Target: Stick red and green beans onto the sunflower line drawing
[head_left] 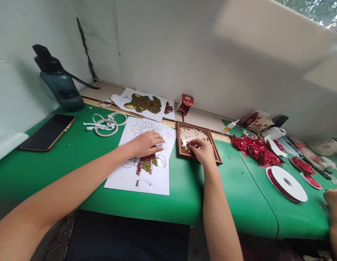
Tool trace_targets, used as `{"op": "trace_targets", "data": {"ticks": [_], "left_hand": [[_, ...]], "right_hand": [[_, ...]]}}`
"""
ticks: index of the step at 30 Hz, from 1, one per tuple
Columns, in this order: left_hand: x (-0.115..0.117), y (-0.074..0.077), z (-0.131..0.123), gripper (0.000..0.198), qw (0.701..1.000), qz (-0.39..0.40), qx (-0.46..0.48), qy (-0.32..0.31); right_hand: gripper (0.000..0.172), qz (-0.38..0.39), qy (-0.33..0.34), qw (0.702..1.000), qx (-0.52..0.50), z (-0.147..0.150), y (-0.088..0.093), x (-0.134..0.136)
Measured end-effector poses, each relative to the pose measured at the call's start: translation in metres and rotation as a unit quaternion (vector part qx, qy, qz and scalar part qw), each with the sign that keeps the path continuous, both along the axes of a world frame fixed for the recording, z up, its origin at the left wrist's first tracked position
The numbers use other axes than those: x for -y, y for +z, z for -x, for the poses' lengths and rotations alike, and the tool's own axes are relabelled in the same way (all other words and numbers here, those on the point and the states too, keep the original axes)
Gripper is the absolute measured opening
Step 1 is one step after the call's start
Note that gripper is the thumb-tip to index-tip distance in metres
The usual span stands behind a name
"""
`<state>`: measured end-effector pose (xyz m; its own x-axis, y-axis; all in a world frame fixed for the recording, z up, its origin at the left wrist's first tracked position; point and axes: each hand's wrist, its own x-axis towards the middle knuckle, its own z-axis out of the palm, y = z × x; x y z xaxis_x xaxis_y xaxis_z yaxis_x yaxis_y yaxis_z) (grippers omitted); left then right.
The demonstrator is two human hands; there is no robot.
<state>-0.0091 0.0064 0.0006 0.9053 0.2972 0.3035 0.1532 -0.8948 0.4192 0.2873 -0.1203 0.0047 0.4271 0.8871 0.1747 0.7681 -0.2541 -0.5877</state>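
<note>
My left hand lies on a white sheet with a printed flower outline, its fingers stretched out. Part of the drawing is filled with red beans and green beans, and the hand covers some of it. Inside a shallow brown-framed tray, my right hand has thumb and fingers pinched together. Small reddish and green beans are scattered in the tray around the fingertips. What the pinch holds, if anything, is too small to make out.
Behind the sheet lies a bean picture. White rings, a phone and a bottle are at left. To the right are a glue bottle, red fabric flowers, a ribbon spool and another person's hand.
</note>
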Motion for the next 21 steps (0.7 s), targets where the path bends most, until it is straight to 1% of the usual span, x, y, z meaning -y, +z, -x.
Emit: {"op": "trace_targets", "data": {"ticks": [2, 5, 7, 10, 12, 14, 17, 21], "left_hand": [[0.0003, 0.0001, -0.0001, 0.041, 1.0, -0.002, -0.001, -0.002], [0.0005, 0.0002, -0.0001, 0.039, 1.0, -0.002, 0.001, -0.002], [0.0003, -0.0002, 0.0, 0.039, 1.0, -0.001, 0.007, 0.0], [-0.0005, -0.0017, 0.0001, 0.039, 1.0, -0.002, 0.01, -0.001], [-0.0009, -0.0027, -0.0001, 0.038, 1.0, -0.004, 0.013, -0.002], [-0.0011, -0.0034, -0.0003, 0.038, 1.0, -0.005, 0.018, -0.003], [-0.001, -0.0028, -0.0004, 0.038, 1.0, -0.007, 0.014, -0.005], [0.0, -0.0008, 0.0002, 0.038, 1.0, -0.002, 0.005, -0.003]], "right_hand": [[0.017, -0.001, 0.003, 1.0, 0.003, 0.0019, -0.0008, -0.0005], [0.024, -0.008, 0.002, 1.0, -0.018, 0.0037, -0.0009, -0.0011], [0.026, -0.039, -0.01, 0.998, -0.038, 0.0042, 0.0002, -0.0014], [0.02, -0.115, -0.057, 0.991, -0.044, 0.0041, 0.0022, -0.0023], [0.018, -0.136, -0.069, 0.987, -0.043, 0.0041, 0.0024, -0.0031], [0.018, -0.114, -0.05, 0.991, -0.055, 0.0048, 0.0011, -0.0038], [0.022, -0.058, -0.02, 0.996, -0.066, 0.0073, -0.0019, -0.0049], [0.021, -0.017, -0.029, 0.999, -0.025, 0.0097, -0.0021, -0.0053]]}}
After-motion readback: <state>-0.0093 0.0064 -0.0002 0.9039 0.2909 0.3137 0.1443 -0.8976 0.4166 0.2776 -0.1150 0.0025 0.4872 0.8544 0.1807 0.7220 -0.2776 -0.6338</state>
